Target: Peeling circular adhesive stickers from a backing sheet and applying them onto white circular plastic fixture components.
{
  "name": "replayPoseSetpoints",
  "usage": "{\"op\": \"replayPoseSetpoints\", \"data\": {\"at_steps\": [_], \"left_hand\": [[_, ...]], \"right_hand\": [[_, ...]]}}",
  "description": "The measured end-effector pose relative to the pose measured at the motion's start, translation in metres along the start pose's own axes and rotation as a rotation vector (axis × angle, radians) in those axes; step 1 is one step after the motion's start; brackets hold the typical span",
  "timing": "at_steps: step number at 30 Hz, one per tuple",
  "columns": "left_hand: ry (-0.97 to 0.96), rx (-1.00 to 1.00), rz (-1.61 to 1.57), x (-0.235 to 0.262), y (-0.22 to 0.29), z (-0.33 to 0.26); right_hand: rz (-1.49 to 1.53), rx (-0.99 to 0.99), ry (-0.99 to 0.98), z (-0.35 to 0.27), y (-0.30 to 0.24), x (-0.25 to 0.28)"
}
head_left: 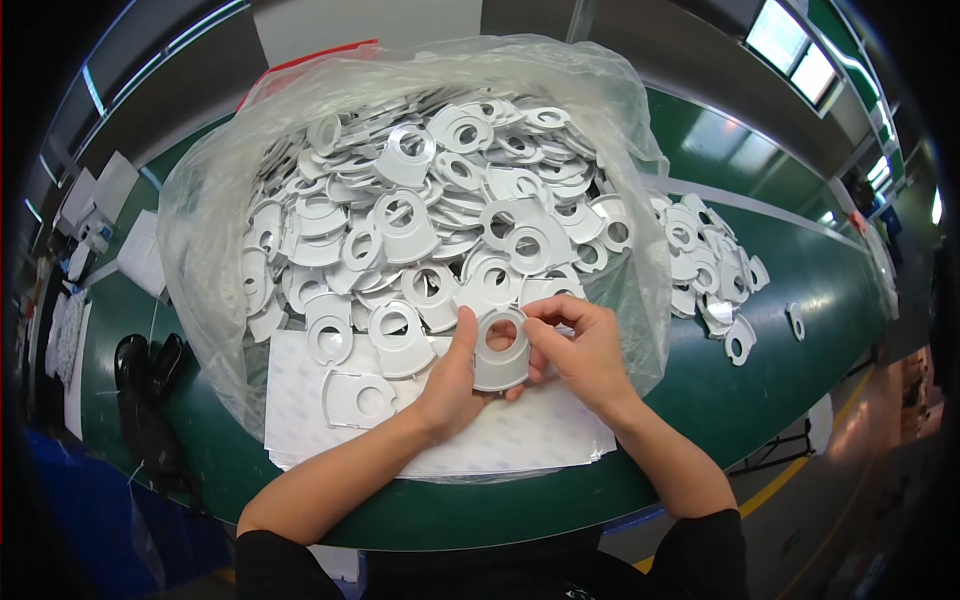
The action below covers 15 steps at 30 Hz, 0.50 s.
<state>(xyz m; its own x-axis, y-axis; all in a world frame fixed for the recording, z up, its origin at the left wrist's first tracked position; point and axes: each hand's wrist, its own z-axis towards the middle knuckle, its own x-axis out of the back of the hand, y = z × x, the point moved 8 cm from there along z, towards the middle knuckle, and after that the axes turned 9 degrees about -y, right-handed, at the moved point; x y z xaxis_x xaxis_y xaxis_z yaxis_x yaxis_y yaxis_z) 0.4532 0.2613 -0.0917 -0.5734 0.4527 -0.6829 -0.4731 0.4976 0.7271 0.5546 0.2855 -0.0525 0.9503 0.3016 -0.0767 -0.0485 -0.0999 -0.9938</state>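
Between my two hands is a silvery-white flat plastic part (502, 375) with a round hole near one end and a rounded outline. My left hand (452, 385) grips it from the left side, thumb along its edge and fingers underneath. My right hand (583, 350) pinches its upper right rim near the ring. Below it lies a stack of white paper sheets (480, 445). One similar part (345, 400) rests flat on the sheets to the left. Just beyond my hands a large heap of the same parts (405, 225) fills a clear plastic bag.
The open clear bag (205, 225) spreads over a green table (760, 375). A smaller pile of parts (705, 260) sits on the right, with a single part (796, 321) apart from it. A black strapped object (150, 410) lies at the left edge.
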Motion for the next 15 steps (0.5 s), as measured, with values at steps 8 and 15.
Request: {"op": "replayPoseSetpoints", "data": {"at_steps": [8, 15], "left_hand": [[-0.015, 0.026, 0.207, -0.0015, -0.0055, -0.0024], [-0.033, 0.061, 0.254, -0.0072, -0.0067, -0.0043]], "right_hand": [[-0.019, 0.009, 0.031, -0.0025, -0.0004, -0.0008], [-0.151, -0.029, 0.114, -0.0066, -0.0003, -0.0007]]}}
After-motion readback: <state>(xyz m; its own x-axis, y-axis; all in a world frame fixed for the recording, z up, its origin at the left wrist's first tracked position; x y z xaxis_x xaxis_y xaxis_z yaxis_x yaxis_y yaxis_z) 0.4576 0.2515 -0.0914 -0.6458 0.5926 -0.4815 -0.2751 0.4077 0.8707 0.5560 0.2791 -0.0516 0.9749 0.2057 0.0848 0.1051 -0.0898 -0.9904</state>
